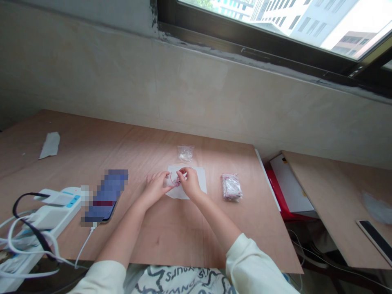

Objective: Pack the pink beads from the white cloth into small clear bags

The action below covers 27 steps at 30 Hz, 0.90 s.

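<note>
Over a sheet of white paper [199, 179] on the wooden table, both of my hands work close together. My left hand [154, 185] pinches a small clear plastic bag [170, 179] with a thin red line along it, between thumb and fingers. Small reddish bits [177, 182] show at the bag, too tiny to name. From the right, my right hand [190, 182] has its thumb and fingertips closed together beside the bag's opening; what they hold, if anything, is too small to make out. Behind the paper lies another clear bag [185, 153] with pale contents.
Right of the paper sits a stack of small red-edged clear bags [232, 187]. A charging phone [107, 198] and a white power strip [61, 212] with tangled cables occupy the left. A paper scrap [50, 145] lies far left. Beyond a gap stands a second table [333, 196].
</note>
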Motion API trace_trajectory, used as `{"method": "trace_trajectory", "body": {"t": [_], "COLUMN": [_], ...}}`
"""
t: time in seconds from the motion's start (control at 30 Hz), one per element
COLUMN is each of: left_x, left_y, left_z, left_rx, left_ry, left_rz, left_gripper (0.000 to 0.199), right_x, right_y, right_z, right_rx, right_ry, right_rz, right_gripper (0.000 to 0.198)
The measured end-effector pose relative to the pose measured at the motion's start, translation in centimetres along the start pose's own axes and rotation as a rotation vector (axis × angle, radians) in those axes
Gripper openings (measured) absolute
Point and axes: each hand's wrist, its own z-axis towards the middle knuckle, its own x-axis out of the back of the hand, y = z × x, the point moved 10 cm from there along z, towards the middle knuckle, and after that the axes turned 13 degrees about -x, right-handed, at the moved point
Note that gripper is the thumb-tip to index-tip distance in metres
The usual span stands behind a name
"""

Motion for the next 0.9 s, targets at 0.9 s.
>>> {"method": "trace_trajectory", "body": {"t": [0.9], "left_x": [-0.5], "left_y": [0.2], "left_z": [-1.2], "left_rx": [0.005], "left_ry": [-0.035], "left_rz": [0.027], "left_gripper": [0.039], "right_x": [-0.7], "right_y": [2.9], "right_z": [0.6], "right_rx": [-0.137], "right_ry": [-0.04], "right_rz": [-0.243], "right_gripper": [0.01]}}
